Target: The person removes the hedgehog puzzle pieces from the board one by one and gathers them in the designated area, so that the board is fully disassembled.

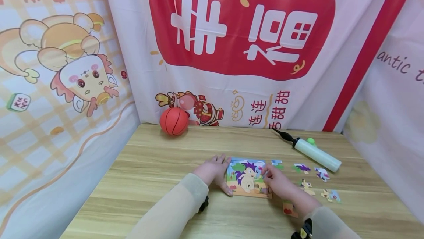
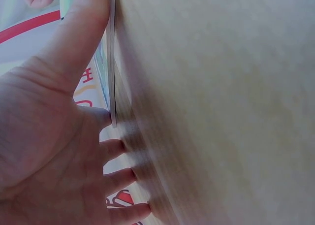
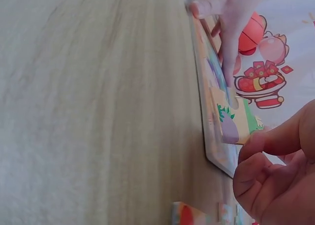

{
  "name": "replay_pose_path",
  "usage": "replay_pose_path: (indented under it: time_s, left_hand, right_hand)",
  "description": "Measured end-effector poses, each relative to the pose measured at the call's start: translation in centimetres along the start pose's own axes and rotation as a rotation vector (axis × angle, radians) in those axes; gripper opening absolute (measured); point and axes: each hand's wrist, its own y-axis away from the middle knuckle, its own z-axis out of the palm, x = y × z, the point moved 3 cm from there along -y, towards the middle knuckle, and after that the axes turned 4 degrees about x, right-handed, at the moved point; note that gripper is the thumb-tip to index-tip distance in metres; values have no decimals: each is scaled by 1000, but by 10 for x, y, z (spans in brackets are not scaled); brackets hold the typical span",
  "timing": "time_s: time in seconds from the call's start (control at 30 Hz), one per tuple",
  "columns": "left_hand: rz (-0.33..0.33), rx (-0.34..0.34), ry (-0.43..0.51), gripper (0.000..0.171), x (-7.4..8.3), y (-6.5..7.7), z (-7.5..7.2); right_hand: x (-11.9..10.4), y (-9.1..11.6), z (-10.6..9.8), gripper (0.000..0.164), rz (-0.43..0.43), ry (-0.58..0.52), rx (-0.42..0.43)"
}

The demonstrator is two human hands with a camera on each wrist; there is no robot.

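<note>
A puzzle board (image 1: 248, 195) with a purple-haired cartoon animal picture lies flat on the wooden table. My left hand (image 1: 216, 172) rests at its left side, fingers spread and fairly straight; in the left wrist view the thumb lies along the board's edge and the fingertips reach the table. Over the board's right part, my right hand (image 1: 278, 184) pinches a puzzle piece (image 3: 234, 119) between thumb and fingers. That piece is cream with green leaves and a purple-grey patch, tilted above the board in the right wrist view. Whether it touches the board I cannot tell.
Several loose puzzle pieces lie right of the board, among them a purple one (image 1: 302, 168) and one with a red shape (image 1: 290, 209) near my right wrist. Behind them lie a hand pump (image 1: 316, 153) and a small green object (image 1: 311, 141). A red ball (image 1: 174, 121) sits at the back left.
</note>
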Motion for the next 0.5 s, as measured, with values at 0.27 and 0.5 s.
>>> replay_pose_path:
  time_s: [0.27,0.5]
  left_hand:
    - [3,-5,9,136,1,-1,1]
    - [4,1,10,136,0,-2,3]
  right_hand:
    - [-8,8,-23,14,-50,-79,13]
    - [-10,22,-67,15,-111,-57,68]
